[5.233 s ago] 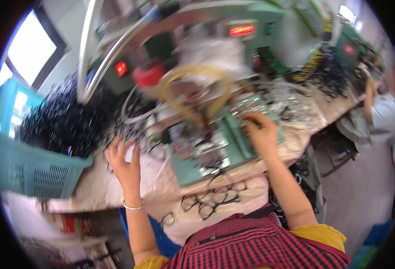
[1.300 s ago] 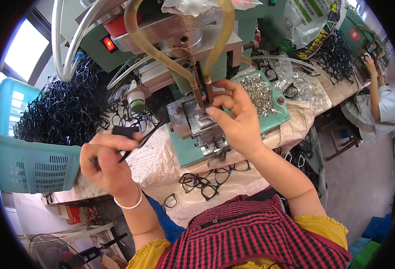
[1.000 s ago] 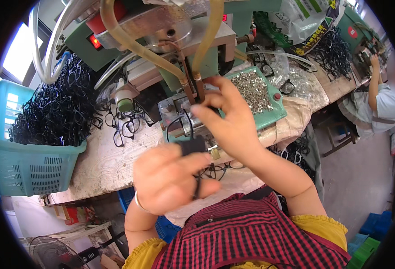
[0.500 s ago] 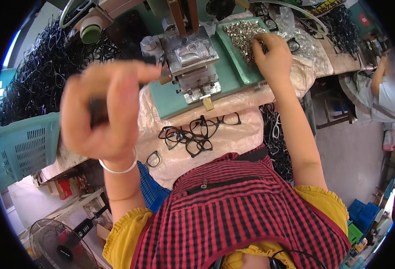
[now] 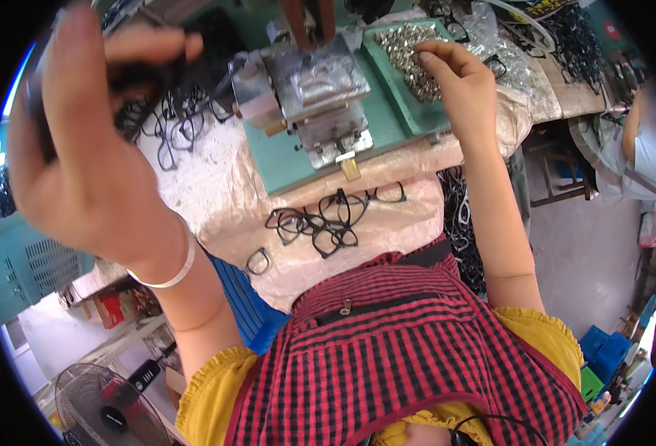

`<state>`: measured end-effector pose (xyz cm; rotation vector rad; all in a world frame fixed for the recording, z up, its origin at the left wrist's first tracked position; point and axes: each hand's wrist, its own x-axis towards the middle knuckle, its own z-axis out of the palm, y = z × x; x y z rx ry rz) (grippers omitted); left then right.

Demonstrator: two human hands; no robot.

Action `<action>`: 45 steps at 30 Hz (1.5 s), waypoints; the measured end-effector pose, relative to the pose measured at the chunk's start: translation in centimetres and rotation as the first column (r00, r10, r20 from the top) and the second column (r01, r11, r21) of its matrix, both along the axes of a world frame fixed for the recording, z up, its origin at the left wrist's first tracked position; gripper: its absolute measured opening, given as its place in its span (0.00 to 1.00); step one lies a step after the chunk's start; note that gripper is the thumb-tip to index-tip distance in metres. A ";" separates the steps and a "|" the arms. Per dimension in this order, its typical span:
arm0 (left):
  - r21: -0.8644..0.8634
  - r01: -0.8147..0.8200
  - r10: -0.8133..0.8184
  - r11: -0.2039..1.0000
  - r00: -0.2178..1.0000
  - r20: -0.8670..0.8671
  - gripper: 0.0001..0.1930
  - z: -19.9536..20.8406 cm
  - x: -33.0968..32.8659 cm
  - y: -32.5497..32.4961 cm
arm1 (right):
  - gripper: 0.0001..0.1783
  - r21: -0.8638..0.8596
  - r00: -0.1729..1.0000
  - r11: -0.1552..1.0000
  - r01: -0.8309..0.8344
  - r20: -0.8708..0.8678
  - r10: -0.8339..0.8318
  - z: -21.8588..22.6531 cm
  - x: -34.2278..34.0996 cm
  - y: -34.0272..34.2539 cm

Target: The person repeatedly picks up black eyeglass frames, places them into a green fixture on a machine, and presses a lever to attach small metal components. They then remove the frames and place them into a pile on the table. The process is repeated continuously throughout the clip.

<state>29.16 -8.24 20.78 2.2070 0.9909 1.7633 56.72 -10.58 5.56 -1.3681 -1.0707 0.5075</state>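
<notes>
My right hand (image 5: 468,89) is over the green tray (image 5: 426,125) of small shiny metal pieces (image 5: 399,46). Its thumb and forefinger are pinched together at the pieces; whatever lies between the tips is too small to make out. At the upper left, my left hand (image 5: 94,156) is raised and smeared by motion. Dark shapes show around its fingers, and I cannot tell whether they are held or lie behind. Beyond it is a pile of black eyeglass frames (image 5: 183,126). A metal press-like machine (image 5: 320,85) stands between my hands.
Several black eyeglass frames (image 5: 334,227) lie on the pale cloth before me. One frame (image 5: 257,261) sits apart at their left. A turquoise basket (image 5: 34,256) is at far left, with a fan (image 5: 108,409) below. Another person (image 5: 644,160) works at far right.
My left hand has swung up and left, away from the machine. My right hand has shifted slightly up and left over the tray, its thumb and forefinger now pinched. The view has tilted slightly.
</notes>
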 end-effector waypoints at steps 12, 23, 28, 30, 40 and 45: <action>0.032 0.135 -0.135 0.990 0.895 0.425 0.18 -0.3 -0.5 -2.4 | 0.21 0.232 0.924 0.938 -0.257 -0.225 0.308 6.1 -10.0 0.0; -0.012 0.133 -0.127 0.991 0.967 0.221 0.18 -0.1 -1.4 -1.1 | 0.27 0.314 0.800 0.902 -0.296 -0.435 0.414 7.6 -11.2 -1.9; -0.814 0.306 -0.599 0.494 0.799 -0.063 0.07 -4.4 -7.2 -6.7 | 0.22 -0.034 0.860 0.872 -0.488 0.152 0.487 6.5 -3.0 -6.0; -0.890 0.003 -0.572 0.457 0.767 -0.290 0.06 -8.9 -10.2 -8.7 | 0.25 -0.386 0.648 0.607 -0.695 0.028 0.761 5.6 1.1 -9.1; -0.915 -0.254 -0.347 0.315 0.866 -0.360 0.13 -26.0 -7.6 -12.7 | 0.31 -0.579 0.596 0.736 -0.351 0.469 0.652 -14.4 -6.6 -11.8; -0.887 -0.124 -0.554 0.444 0.741 -0.380 0.11 -24.5 0.4 -12.5 | 0.31 -0.552 0.852 0.763 -0.336 0.168 0.497 -14.7 -4.6 -14.7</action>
